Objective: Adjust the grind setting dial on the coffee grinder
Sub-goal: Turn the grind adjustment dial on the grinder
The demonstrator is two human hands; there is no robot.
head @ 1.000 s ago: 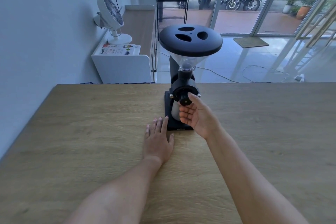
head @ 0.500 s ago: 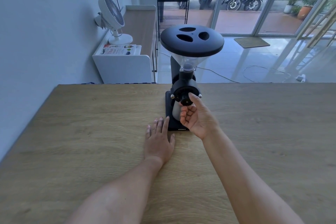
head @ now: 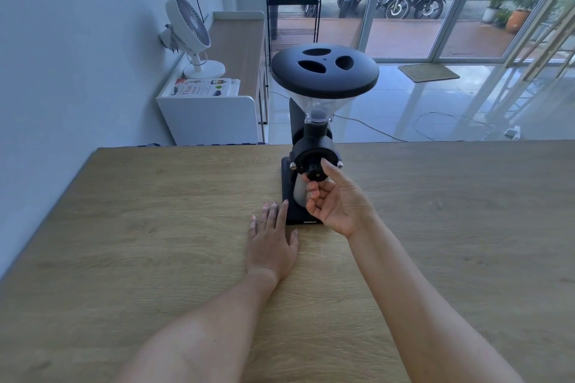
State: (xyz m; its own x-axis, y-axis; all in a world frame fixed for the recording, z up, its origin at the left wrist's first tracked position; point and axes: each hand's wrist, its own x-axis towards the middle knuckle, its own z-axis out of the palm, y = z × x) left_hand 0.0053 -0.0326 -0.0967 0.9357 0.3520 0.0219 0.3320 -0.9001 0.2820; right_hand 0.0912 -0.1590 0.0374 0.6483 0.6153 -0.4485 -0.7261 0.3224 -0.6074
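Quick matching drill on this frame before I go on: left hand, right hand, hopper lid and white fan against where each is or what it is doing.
1. left hand
2. right hand
3. hopper lid
4. white fan

A. on the side cabinet
B. flat on the table
C. pinching the dial
D. atop the grinder

Pairs: 1-B, 2-C, 3-D, 4-A

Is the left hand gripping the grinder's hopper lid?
No. The left hand lies flat on the table beside the grinder base, well below the hopper lid.
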